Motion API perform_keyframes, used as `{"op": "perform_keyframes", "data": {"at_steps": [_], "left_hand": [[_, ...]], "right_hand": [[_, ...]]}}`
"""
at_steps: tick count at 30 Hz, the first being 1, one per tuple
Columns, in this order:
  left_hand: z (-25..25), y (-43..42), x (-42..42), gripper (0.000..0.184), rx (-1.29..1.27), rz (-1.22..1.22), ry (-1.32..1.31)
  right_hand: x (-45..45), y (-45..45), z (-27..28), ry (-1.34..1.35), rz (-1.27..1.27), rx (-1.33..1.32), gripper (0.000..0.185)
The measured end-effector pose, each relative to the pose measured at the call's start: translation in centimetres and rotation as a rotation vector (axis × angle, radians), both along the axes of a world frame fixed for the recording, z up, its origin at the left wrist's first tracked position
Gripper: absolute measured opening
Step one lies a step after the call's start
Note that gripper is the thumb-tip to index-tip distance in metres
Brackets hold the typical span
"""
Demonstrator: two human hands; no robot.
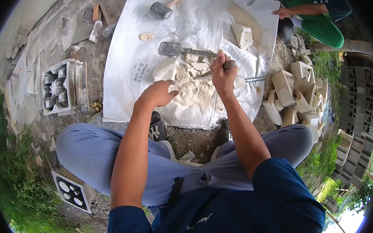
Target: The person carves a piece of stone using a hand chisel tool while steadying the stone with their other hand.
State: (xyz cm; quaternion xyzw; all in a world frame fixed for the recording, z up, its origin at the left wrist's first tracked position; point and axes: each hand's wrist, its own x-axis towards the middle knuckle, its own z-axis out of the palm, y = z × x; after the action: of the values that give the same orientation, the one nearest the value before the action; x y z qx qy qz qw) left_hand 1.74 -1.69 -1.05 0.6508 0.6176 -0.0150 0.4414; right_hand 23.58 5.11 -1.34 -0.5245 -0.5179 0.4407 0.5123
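Fingers of my left hand (158, 94) rest beside a pale broken block (166, 69) and crumbled rubble (193, 92) on a white sheet (124, 56). Whether they pinch a piece is hidden. My right hand (224, 75) is closed round the handle of a metal tool (203, 75), whose tip points left into the rubble. Just above that hand, a wide flat blade tool (171, 48) lies across the sheet, its shaft running right toward my raised thumb. Part of a metal rod (255, 79) shows to the right of my right hand.
Farther up lies a black-headed mallet (161, 10). A chunk (242, 35) sits at upper right, with broken pale blocks (284, 88) beyond the sheet's right edge. A metal mold (57, 87) stands left. Another person's hand (281, 13) is at the sheet's upper right edge.
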Motion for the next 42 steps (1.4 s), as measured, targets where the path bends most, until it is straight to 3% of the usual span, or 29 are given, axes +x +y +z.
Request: {"op": "perform_keyframes", "data": {"at_steps": [2,5,11,13,16,20,23,27,34,37,42], "left_hand": [[-0.3,-0.1,0.0,0.053,0.000,0.003,0.007],[-0.7,0.6,0.0,0.053,0.009,-0.002,0.031],[-0.2,0.1,0.2,0.053,-0.033,-0.009,0.014],[0.0,0.2,0.3,0.053,-0.018,0.004,0.009],[-0.6,0.2,0.2,0.054,-0.018,0.001,0.034],[0.0,0.0,0.3,0.053,-0.056,-0.003,0.014],[0.0,0.2,0.2,0.053,-0.005,-0.018,0.031],[-0.1,-0.1,0.4,0.052,-0.030,-0.008,0.022],[0.0,-0.5,0.0,0.053,-0.065,-0.013,0.024],[0.1,-0.7,0.2,0.053,-0.093,-0.021,0.034],[0.2,-0.2,1.1,0.052,-0.109,-0.031,0.048]], "right_hand": [[0.6,-0.6,-3.5,-0.057,0.028,0.046,0.047],[0.7,0.1,-3.4,-0.029,0.072,-0.018,0.047],[0.6,0.1,0.6,-0.038,-0.002,0.091,0.048],[1.4,0.0,-4.2,-0.038,0.076,0.072,0.047],[1.1,0.2,-2.0,0.083,0.078,-0.019,0.048],[0.8,0.3,1.8,-0.020,0.065,0.012,0.050],[0.7,-0.2,-1.4,-0.048,0.081,0.106,0.051],[0.2,-0.7,-0.2,-0.076,0.090,0.001,0.050],[3.1,-0.5,6.1,0.270,0.167,0.037,0.050],[3.4,-0.9,5.7,0.438,0.151,0.082,0.054],[4.2,-0.4,3.2,0.319,0.117,0.005,0.051]]}}
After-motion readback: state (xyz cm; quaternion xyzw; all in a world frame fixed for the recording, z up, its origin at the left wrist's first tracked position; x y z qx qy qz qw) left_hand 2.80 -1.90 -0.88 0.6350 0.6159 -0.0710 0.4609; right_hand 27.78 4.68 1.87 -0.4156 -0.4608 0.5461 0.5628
